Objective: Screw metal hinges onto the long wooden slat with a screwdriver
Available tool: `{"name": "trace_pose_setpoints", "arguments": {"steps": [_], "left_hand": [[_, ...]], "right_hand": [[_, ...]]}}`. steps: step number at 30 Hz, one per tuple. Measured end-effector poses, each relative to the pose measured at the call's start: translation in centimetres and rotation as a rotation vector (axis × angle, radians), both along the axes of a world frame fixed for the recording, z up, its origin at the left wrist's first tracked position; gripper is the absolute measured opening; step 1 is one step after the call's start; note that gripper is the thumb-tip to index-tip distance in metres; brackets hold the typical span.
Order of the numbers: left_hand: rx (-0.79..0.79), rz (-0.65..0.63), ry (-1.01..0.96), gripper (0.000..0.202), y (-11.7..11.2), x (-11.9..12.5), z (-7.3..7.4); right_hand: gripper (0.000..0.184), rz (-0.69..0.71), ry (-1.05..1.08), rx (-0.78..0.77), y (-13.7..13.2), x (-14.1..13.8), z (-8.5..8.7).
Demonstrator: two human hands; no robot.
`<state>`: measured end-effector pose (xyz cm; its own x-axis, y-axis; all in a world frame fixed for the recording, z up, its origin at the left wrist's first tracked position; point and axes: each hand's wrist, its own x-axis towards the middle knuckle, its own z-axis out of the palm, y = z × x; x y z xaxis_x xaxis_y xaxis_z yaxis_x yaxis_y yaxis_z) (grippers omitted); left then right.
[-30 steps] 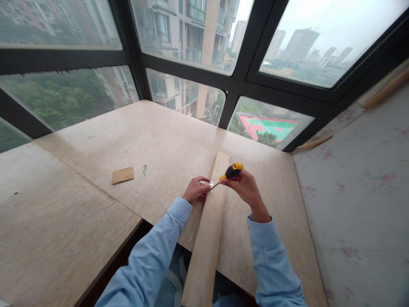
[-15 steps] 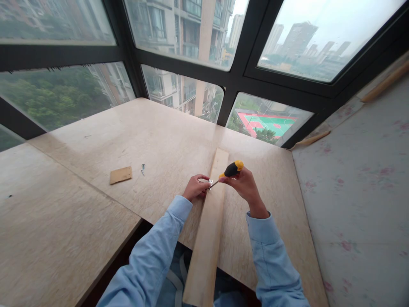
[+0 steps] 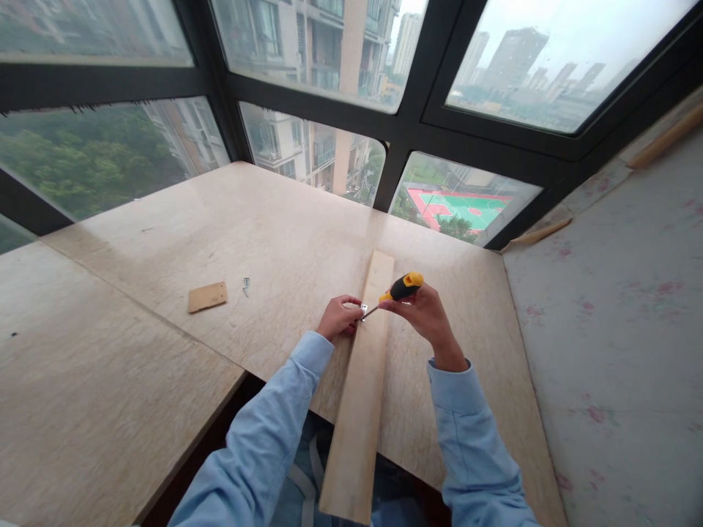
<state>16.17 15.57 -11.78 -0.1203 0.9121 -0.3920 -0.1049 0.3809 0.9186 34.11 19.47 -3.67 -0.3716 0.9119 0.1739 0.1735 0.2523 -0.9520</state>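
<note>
A long pale wooden plank (image 3: pixel 356 395) lies on the stone sill and reaches toward me. My left hand (image 3: pixel 340 317) is closed, pinching a small metal bracket (image 3: pixel 363 309) against the plank's left edge. My right hand (image 3: pixel 423 316) grips a screwdriver with a yellow and black handle (image 3: pixel 403 286). Its shaft slants down to the left and its tip meets the bracket.
A small flat wood piece (image 3: pixel 207 296) and a few loose screws (image 3: pixel 246 285) lie on the beige sill (image 3: pixel 274 234) to the left. Dark-framed windows (image 3: pixel 403 139) close off the far side. A floral padded surface (image 3: pixel 615 322) rises on the right.
Both hands stay at the bracket with the screwdriver tip on it. The view has tilted slightly; the hands sit a little higher in the picture.
</note>
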Motion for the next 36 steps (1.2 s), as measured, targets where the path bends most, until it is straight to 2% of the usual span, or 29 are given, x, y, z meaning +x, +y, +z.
{"name": "trace_pose_setpoints", "arguments": {"steps": [2,4,7,9,13,15,17,20,21,24,27,29,31,33,35,36], "left_hand": [[-0.008,0.0,-0.007,0.038,0.0,0.0,-0.1],[-0.012,0.002,-0.003,0.037,0.0,0.1,0.0],[-0.01,0.003,0.027,0.036,0.0,0.1,0.2],[-0.009,0.0,0.037,0.036,0.0,0.1,0.3],[-0.007,0.002,0.037,0.038,0.1,0.1,0.1],[-0.003,0.004,0.032,0.037,0.1,0.1,-0.1],[-0.004,0.001,0.027,0.037,0.1,0.1,-0.2],[-0.001,0.005,0.028,0.035,0.1,0.2,-0.1],[0.002,0.007,0.031,0.034,0.1,0.2,-0.1],[0.002,0.007,0.046,0.034,0.1,0.2,-0.1],[-0.003,0.013,0.044,0.033,0.1,0.2,-0.2],[-0.004,0.013,0.037,0.033,0.2,0.2,-0.2],[-0.008,0.009,0.031,0.034,0.2,0.2,-0.2],[-0.015,0.008,0.024,0.034,0.2,0.3,-0.2],[-0.012,0.011,0.03,0.034,0.2,0.2,-0.1],[-0.008,0.012,0.036,0.033,0.2,0.2,-0.1]], "right_hand": [[0.04,0.045,0.018,-0.027,-0.2,0.2,0.4],[0.038,0.157,0.026,-0.063,-0.4,0.5,0.9],[0.05,0.259,0.002,-0.072,-0.6,0.7,1.1],[0.056,0.207,-0.025,-0.048,-0.5,0.6,0.8],[0.044,-0.013,-0.101,-0.011,-0.4,-0.1,0.4],[0.042,-0.08,-0.116,0.0,-0.5,-0.2,0.7],[0.04,-0.022,-0.086,-0.017,-0.8,-0.1,1.1],[0.046,0.197,0.016,-0.098,-1.1,0.1,1.3],[0.05,0.229,0.042,-0.106,-1.1,0.1,1.2],[0.057,0.128,0.05,-0.037,-0.9,-0.2,0.7],[0.049,-0.05,-0.042,-0.001,-0.6,-0.5,0.3],[0.046,-0.103,-0.078,0.004,-0.6,-0.4,0.5],[0.041,-0.049,-0.055,0.009,-0.7,-0.2,0.9],[0.038,0.094,0.003,-0.024,-1.0,0.0,1.4],[0.043,0.211,0.052,-0.059,-1.1,0.1,1.5],[0.048,0.224,0.065,-0.054,-1.1,0.1,1.5]]}}
